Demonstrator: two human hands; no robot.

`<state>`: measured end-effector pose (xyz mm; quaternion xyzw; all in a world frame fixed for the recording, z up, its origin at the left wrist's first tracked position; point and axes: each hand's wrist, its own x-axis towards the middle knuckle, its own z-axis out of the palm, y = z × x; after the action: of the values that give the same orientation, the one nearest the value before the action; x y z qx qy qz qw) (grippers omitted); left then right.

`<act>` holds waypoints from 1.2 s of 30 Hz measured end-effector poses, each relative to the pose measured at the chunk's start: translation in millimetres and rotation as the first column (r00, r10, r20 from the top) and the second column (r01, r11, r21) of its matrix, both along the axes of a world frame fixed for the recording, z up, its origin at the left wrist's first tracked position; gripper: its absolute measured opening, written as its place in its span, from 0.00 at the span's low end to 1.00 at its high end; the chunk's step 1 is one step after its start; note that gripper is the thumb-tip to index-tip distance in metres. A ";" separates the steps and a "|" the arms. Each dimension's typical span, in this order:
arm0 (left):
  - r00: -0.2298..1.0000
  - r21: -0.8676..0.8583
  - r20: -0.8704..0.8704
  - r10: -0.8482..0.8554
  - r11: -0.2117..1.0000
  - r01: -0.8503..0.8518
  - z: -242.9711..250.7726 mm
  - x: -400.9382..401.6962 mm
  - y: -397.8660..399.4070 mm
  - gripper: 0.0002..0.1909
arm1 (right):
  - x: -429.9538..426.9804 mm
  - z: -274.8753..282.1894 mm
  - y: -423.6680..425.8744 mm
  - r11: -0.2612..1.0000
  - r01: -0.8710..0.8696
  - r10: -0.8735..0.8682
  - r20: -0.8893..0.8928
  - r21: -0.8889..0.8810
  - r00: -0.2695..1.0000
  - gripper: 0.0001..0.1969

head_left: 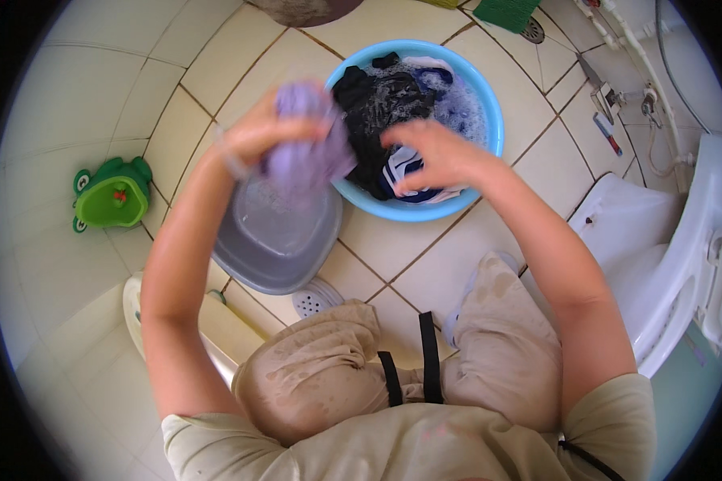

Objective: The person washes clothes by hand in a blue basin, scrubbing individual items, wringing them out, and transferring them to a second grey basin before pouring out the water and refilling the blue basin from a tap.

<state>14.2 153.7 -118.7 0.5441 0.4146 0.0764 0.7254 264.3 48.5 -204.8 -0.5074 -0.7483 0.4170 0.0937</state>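
My left hand [271, 129] grips a bunched lavender cloth [313, 144], blurred by motion, above the far part of a grey plastic basin [277, 240]. Over the near part of a round light-blue plastic basin [496, 132], my right hand [430, 156] has its fingers apart and holds nothing. That basin holds wet black clothing [391, 99], a navy-and-white striped garment [406, 171] and soapy water with foam [466, 117]. The grey basin has some suds at its bottom.
A green frog-shaped plastic potty [111, 195] stands by the left wall. A brush [607, 132] lies at the right, near pipes and a white ceramic fixture [626, 210]. A floor drain [532, 30] is at the upper right. My knees frame the near floor tiles.
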 end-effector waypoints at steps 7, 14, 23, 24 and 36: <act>0.616 0.178 -0.565 -0.549 0.648 0.741 -76.5 -104.7 -38.7 0.28 | -17.6 -50.7 -29.8 0.949 -0.051 -0.106 0.465 0.312 0.879 0.25; 0.974 0.140 0.015 -0.227 0.965 0.223 -67.7 16.2 -35.9 0.16 | 7.7 -122.9 5.6 0.960 0.118 -0.251 0.591 0.255 0.767 0.12; 0.933 -0.529 -0.273 0.234 0.773 -0.349 -126.1 94.2 -63.2 0.36 | 39.6 -41.9 23.0 0.781 0.623 -0.621 -0.050 0.048 0.782 0.21; 0.923 -0.655 -0.204 0.327 0.655 -0.377 -117.2 101.1 -66.5 0.40 | 37.9 -22.1 20.6 0.738 0.674 -0.667 -0.195 -0.041 0.719 0.21; 0.773 -0.390 0.204 0.600 0.774 -0.498 -118.4 104.0 -74.3 0.20 | -0.3 -8.9 -5.6 0.699 0.564 -0.551 -0.170 0.441 0.817 0.16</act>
<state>118.2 79.4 -237.1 0.2547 0.4413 0.3071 0.8038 263.9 42.9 -213.6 -0.6658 -0.6364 0.1802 0.3453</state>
